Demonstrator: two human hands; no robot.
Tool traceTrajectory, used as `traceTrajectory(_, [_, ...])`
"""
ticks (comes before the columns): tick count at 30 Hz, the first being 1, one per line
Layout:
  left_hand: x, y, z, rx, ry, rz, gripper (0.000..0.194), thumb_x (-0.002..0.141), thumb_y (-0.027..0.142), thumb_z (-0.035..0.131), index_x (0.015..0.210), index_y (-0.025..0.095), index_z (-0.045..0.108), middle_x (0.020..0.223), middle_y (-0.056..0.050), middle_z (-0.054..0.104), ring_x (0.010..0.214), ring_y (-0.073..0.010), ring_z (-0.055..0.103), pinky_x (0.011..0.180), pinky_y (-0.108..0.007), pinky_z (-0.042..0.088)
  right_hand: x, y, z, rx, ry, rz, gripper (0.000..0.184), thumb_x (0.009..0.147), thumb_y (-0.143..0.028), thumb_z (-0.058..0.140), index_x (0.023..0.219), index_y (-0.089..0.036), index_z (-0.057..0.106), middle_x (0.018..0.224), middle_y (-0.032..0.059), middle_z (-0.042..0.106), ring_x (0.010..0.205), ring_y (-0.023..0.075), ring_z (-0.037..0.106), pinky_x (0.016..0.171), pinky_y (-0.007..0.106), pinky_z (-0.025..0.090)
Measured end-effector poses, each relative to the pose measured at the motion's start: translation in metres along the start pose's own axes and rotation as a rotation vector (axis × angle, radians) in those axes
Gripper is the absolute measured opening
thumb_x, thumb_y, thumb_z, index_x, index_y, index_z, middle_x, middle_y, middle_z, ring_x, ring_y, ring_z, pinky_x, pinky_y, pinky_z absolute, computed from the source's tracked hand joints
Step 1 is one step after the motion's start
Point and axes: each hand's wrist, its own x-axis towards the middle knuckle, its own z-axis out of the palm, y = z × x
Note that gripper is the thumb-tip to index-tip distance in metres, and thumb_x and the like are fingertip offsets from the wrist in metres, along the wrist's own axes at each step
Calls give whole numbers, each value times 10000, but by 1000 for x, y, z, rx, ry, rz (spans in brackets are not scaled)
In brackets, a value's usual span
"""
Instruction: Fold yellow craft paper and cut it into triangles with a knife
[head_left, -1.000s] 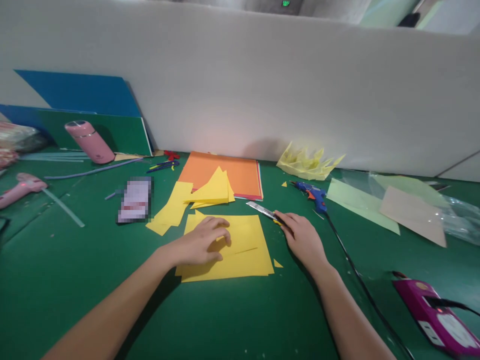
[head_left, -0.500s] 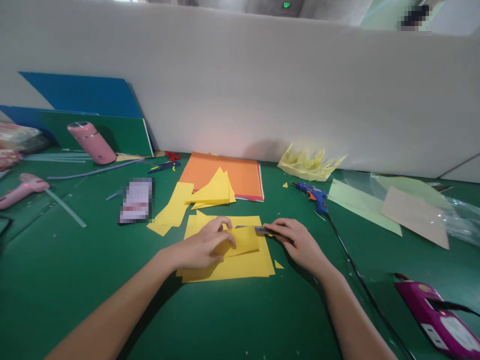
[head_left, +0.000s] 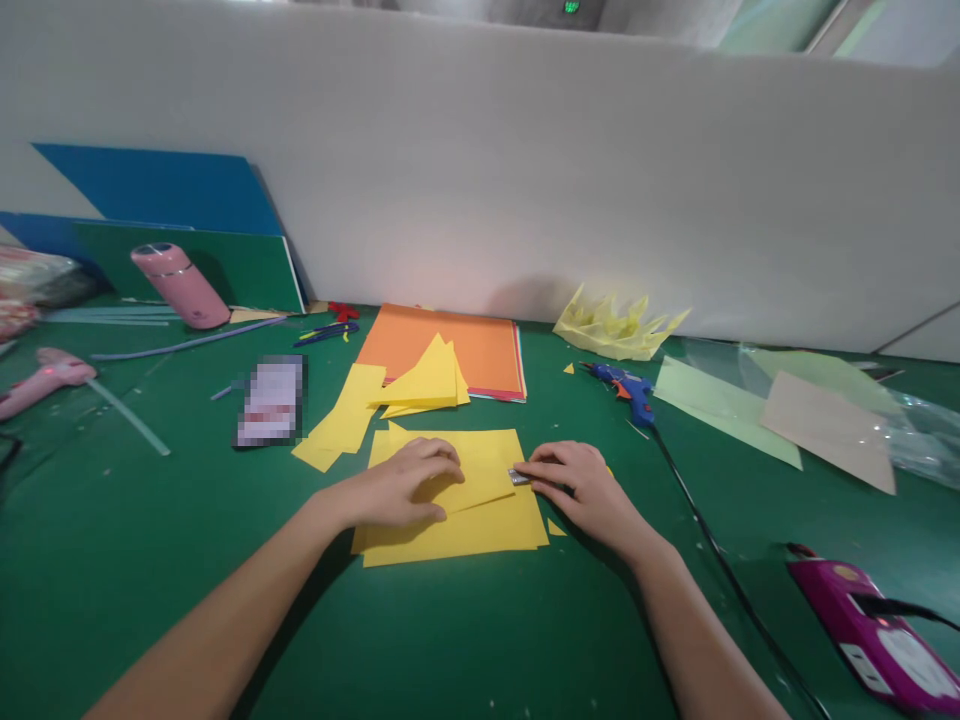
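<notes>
Fingers of the left hand (head_left: 405,487) curl loosely, thumb set apart, over the yellow sheets (head_left: 487,535) in front of the person, whose right hand (head_left: 585,490) pinches a utility knife (head_left: 519,477), its short bit of blade showing at the sheets' right edge. One slanting cut edge runs between the two hands. Just right of the paper lies a small yellow triangle (head_left: 556,528) on the green tabletop (head_left: 435,640). Farther out, I can see yellow offcuts (head_left: 429,380) overlapping an orange stack (head_left: 450,335), a blue glue gun (head_left: 636,395) to the right, a spiky pale-yellow paper piece (head_left: 619,335) by the wall, and a pink bottle (head_left: 184,288) far left.
</notes>
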Motion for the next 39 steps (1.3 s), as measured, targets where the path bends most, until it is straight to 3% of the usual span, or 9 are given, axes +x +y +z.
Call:
traceTrajectory(8, [2,-7,4,80,100,-19,191,829,257,559,1018,231,552,1247,-72,493,1215,-278,406,1004,-458,385,4,1,3,-53,105,-22,289,944,-203,436,1102,-270,669,1000,62,653,947,222,567,835,411,383])
traceTrajectory(15, [1,-6,4,68,81,-93,484,837,263,563,1293,267,400,1450,-87,332,1345,-317,251,1061,-536,314,0,13,-1,-105,206,80,283,934,-224,435,1058,-268,686,979,71,659,922,246,570,817,436,380])
traceTrajectory(19, [1,-3,3,44,75,-69,421,841,226,554,1242,269,435,1397,-82,391,1321,-303,300,1055,-527,331,-2,19,-1,-121,268,123,282,930,-247,442,1065,-288,686,966,68,659,907,246,571,794,429,388])
traceTrajectory(23, [1,-1,3,40,104,-56,351,821,184,571,1154,257,485,1367,-81,394,1310,-297,320,1054,-505,344,-1,17,1,-96,251,99,271,926,-234,458,1065,-263,689,976,72,651,909,241,566,791,419,393])
traceTrajectory(30, [1,-5,2,114,99,-28,368,844,271,569,1204,237,499,1395,-90,396,1317,-320,307,1063,-515,318,3,10,8,-73,141,8,316,928,-169,434,1069,-290,690,979,63,632,935,236,542,838,433,371])
traceTrajectory(39, [2,-10,3,95,65,-72,388,860,333,553,1232,234,506,1382,-61,458,1297,-279,352,1068,-479,320,0,13,7,-75,103,2,371,919,-137,427,1082,-349,684,980,57,623,928,232,539,840,449,373])
